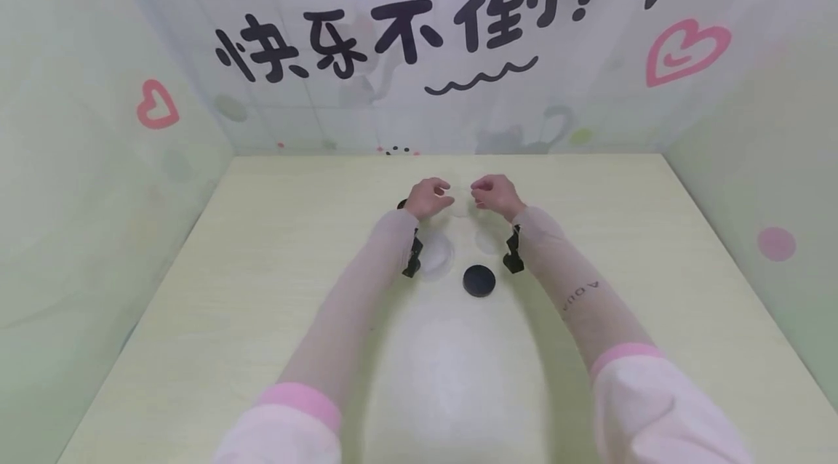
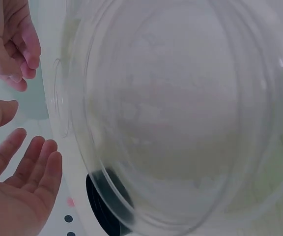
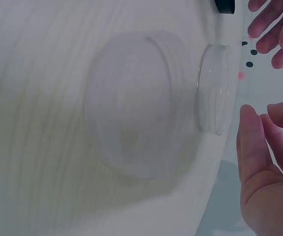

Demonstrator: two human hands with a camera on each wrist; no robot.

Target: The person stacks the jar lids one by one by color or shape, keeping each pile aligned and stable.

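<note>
Both hands hover above the far part of the table in the head view. My left hand [image 1: 428, 198] has its fingers loosely bent and apart, with nothing seen between them. My right hand [image 1: 496, 195] faces it, fingers bent a little and thumb apart, also with nothing visible in it. A small clear round dish [image 3: 213, 89] lies on the table below and between them. Nearer me, a clear round container [image 1: 435, 257] stands by the left wrist and fills much of the left wrist view. Another clear round piece [image 3: 131, 105] lies by the right wrist.
A black round lid [image 1: 479, 281] lies on the pale table [image 1: 294, 231], nearer me than the clear pieces. A second black round thing [image 2: 104, 204] is partly hidden behind the left hand in the head view. A printed curtain [image 1: 366, 108] closes off the back.
</note>
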